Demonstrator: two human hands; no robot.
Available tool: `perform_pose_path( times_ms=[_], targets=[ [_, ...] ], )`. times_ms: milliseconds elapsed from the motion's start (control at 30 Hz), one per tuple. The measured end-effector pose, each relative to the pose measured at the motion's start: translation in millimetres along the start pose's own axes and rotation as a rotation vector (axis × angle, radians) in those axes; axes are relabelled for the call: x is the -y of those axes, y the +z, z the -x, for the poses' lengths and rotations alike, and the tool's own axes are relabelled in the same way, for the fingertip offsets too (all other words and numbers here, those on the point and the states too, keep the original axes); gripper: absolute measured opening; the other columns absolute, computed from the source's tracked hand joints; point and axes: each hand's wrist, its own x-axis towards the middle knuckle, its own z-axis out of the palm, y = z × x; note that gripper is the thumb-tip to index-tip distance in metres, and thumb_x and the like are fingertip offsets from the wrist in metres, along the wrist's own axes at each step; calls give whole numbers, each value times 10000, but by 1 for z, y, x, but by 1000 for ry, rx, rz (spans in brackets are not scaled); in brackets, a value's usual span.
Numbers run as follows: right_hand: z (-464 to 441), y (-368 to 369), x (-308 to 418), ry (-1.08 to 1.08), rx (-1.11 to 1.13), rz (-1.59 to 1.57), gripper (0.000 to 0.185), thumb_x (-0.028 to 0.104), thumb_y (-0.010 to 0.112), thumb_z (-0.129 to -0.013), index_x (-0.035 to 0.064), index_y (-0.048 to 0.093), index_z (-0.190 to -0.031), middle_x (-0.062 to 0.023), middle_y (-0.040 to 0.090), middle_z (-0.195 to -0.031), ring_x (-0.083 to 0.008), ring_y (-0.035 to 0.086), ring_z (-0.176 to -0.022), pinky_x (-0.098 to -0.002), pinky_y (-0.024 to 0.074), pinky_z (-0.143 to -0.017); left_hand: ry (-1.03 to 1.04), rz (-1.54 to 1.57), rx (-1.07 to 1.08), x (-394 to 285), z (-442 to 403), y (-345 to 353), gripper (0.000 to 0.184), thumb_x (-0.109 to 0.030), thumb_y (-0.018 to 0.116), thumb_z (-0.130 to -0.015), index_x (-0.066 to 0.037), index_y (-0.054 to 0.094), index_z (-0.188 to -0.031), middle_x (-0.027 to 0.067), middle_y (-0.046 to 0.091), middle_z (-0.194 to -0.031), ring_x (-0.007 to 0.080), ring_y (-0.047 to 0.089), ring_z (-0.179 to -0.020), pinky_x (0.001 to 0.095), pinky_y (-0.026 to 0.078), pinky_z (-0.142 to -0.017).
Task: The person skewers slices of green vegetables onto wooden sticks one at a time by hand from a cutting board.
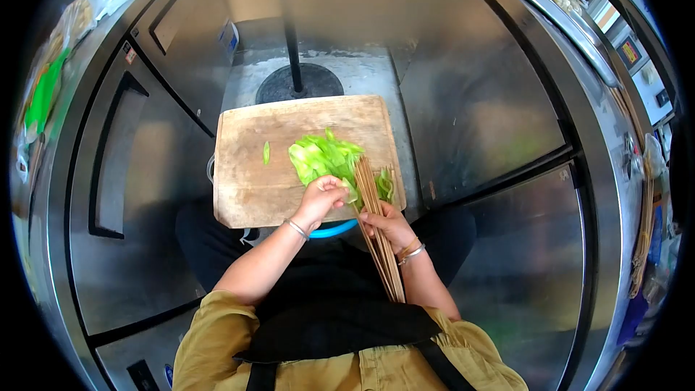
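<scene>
My right hand [389,226] is wrapped round a bundle of long thin wooden sticks [379,246], which runs from the cutting board down toward my apron. Close to the sticks' upper part, my left hand [326,197] pinches a small pale green piece [350,191] between its fingertips, against the tip of one stick. A pile of bright green sliced vegetable [321,156] lies on the wooden cutting board [242,174] just beyond my hands. One loose green slice [266,153] rests apart at the left. More green pieces [384,185] lie right of the sticks.
Under the board's near edge shows a blue rim [334,229]. A black pole on a round base [299,84] stands behind the board. Steel cabinets [478,101] flank both sides. A metal tray [572,25] and bags sit on the counters.
</scene>
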Motion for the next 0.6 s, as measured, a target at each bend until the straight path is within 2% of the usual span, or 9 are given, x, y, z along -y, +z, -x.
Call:
perform_pose_path(
  times_ms=[67, 267, 333, 433, 467, 533, 600],
  targets=[
    [0, 0, -1, -1, 5, -32, 84, 99, 566, -809, 49, 509, -844, -10, 498, -612, -85, 469, -506, -197, 372, -472, -33, -32, 17, -2, 0, 0, 69, -49, 597, -780, -83, 538, -794, -20, 560, -715, 53, 526, -638, 173, 444, -561],
    [4, 0, 3, 38, -12, -164, 99, 120, 568, -809, 42, 509, -801, -6, 504, -609, -77, 481, -499, -199, 384, -457, -71, -53, -53, 16, -7, 2, 74, -49, 598, -770, -73, 531, -794, -9, 557, -700, 59, 505, -587, 175, 426, -530],
    [5, -8, 5, 94, 236, -380, 113, 127, 556, -814, 20, 529, -792, -16, 515, -612, -83, 496, -509, -198, 402, -472, -38, -64, -37, 20, -10, 2, 78, -47, 596, -769, -66, 527, -799, -2, 554, -696, 61, 501, -579, 178, 420, -517],
    [6, -6, 9, 184, 183, -343, 146, 111, 565, -805, -33, 545, -810, -42, 521, -631, -107, 492, -536, -202, 406, -507, 8, -78, -47, 25, -11, 5, 90, -33, 600, -755, -39, 521, -797, 11, 538, -676, 70, 480, -551, 195, 404, -492],
    [6, -3, 10, 184, 182, -342, 146, 111, 565, -805, -33, 545, -810, -42, 521, -631, -107, 492, -536, -202, 406, -507, 18, -83, -72, 26, -9, 6, 100, -22, 606, -743, -19, 518, -791, 16, 523, -660, 77, 465, -531, 208, 395, -481],
    [4, 6, 11, 223, 25, -195, 151, 113, 593, -789, -31, 565, -824, -53, 557, -680, -110, 528, -574, -207, 441, -551, 70, -130, -87, 28, -8, 2, 110, -27, 611, -742, -19, 521, -804, 12, 518, -658, 77, 461, -530, 207, 395, -481],
    [1, 3, 7, 215, 31, -203, 139, 102, 600, -787, -25, 578, -839, -50, 572, -687, -110, 536, -578, -210, 447, -552, 124, -176, -103, 32, -10, -1, 120, -33, 617, -741, -18, 525, -816, 9, 513, -656, 76, 458, -528, 206, 395, -482]
  ],
)
